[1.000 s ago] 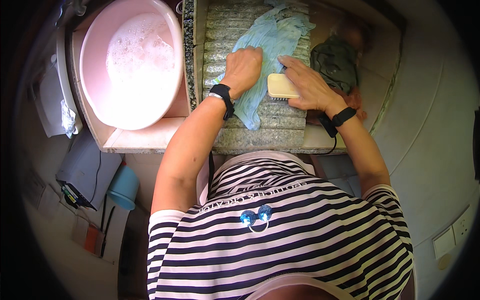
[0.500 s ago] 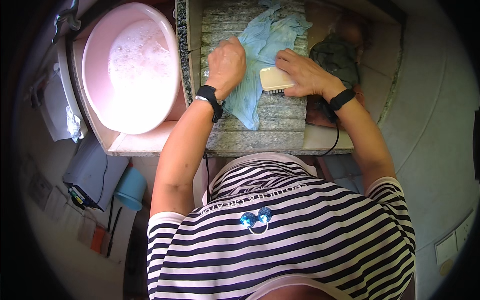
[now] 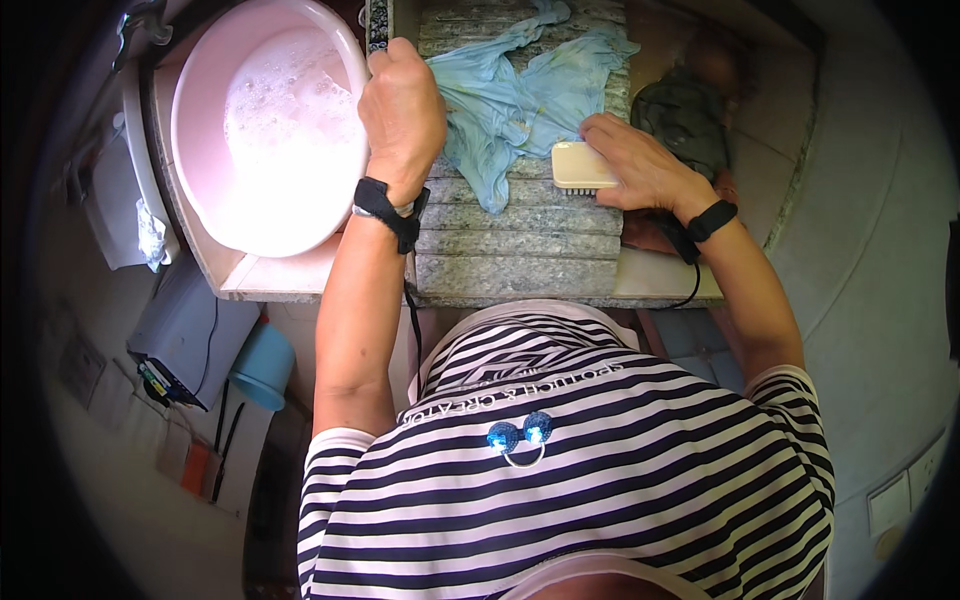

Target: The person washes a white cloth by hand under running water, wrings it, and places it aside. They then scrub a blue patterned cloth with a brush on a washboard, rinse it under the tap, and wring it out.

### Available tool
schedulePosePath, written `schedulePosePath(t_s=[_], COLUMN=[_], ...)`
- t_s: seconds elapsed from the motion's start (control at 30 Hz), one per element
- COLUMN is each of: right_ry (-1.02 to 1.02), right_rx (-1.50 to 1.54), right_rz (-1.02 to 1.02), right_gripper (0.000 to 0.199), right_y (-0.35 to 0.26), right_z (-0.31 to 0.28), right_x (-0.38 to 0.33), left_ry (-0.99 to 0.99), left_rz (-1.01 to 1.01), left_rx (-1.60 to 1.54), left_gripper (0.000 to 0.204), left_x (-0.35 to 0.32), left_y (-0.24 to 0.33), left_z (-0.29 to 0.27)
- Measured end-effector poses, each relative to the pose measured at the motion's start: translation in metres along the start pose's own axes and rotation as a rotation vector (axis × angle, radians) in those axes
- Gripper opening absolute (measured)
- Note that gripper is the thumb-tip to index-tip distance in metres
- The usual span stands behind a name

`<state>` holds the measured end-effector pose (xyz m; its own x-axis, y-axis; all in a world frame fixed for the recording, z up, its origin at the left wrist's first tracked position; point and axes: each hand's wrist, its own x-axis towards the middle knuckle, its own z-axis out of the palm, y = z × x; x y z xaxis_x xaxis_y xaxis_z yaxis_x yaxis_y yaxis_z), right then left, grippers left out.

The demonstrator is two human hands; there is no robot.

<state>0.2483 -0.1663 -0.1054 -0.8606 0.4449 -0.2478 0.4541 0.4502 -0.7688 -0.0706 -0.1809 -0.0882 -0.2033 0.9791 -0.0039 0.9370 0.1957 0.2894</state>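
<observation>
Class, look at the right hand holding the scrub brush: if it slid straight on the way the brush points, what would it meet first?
The right hand points its brush leftward, so it would probably run first onto the light blue cloth spread on the ridged washboard, right at the brush's tip.

cloth on washboard, basin left, brush right

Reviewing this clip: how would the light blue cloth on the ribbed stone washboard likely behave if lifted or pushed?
The light blue cloth lies crumpled in soft folds, so it would probably hang limp. It looks wet, lying by a pink basin of suds, so likely heavy for its size and clingy. Pushed, it would probably bunch on the washboard ridges; the left hand rests at its edge, the right hand holds a brush.
</observation>
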Motion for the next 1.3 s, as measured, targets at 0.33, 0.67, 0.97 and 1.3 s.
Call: schedulePosePath(t_s=[0.33,0.67,0.97,1.3], right_ry=[0.047,0.381,0.378,0.376], right_rx=[0.162,-0.219,-0.419,-0.426], right_rz=[0.195,-0.089,0.214,0.386], right_gripper=[0.058,0.065,0.061,0.060], right_y=[0.003,-0.068,-0.001,0.035], right_z=[-0.010,0.059,0.012,-0.004], right_x=[-0.017,0.052,0.078,0.111], left_ry=[-0.275,-0.390,-0.319,-0.360], left_rz=[0.541,0.349,0.291,0.228], left_rx=[-0.215,-0.462,-0.510,-0.443], left_gripper=[0.037,0.029,0.031,0.018], left_x=[-0.095,-0.183,-0.191,-0.194], left_y=[0.012,-0.027,-0.036,-0.028], left_z=[0.004,-0.018,-0.018,-0.036])
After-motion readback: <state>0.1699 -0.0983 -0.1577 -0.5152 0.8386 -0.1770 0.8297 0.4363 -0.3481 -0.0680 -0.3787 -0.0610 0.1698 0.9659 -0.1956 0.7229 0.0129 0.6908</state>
